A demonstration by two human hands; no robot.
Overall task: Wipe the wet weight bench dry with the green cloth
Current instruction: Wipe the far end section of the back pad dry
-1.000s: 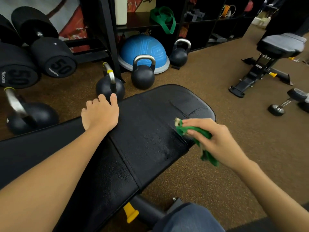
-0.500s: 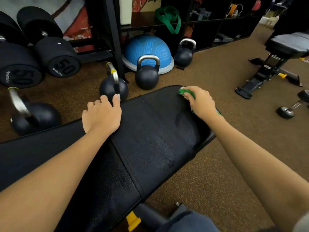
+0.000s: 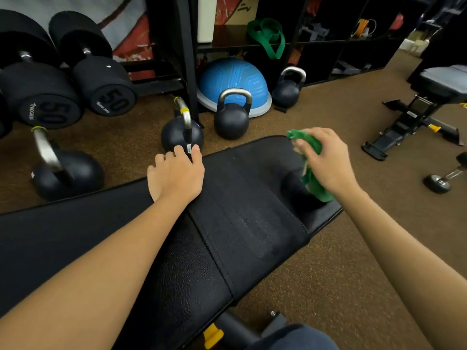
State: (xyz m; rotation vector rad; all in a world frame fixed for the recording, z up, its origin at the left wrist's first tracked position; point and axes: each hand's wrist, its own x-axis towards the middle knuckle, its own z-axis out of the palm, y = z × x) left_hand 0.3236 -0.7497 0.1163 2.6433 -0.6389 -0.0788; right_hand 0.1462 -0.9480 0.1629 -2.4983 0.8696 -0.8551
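Observation:
A black padded weight bench (image 3: 242,223) runs from the lower left to the middle right, with a faint damp sheen on its end pad. My right hand (image 3: 326,162) grips the bunched green cloth (image 3: 312,173) over the far right end of the pad; the cloth hangs below my palm and touches the pad near the edge. My left hand (image 3: 177,176) lies flat, fingers apart, on the bench's far edge near the seam between the two pads.
Black kettlebells (image 3: 231,117) stand on the brown floor just beyond the bench, with a blue half-dome trainer (image 3: 232,79) and large 50 dumbbells (image 3: 106,89) behind. A second bench (image 3: 424,107) and a small dumbbell (image 3: 444,178) are at the right. A dark shelf rack (image 3: 189,59) stands behind.
My right hand swept the cloth from the near edge of the pad up to its far end, then pulled back slightly and lifted. My left hand stayed planted.

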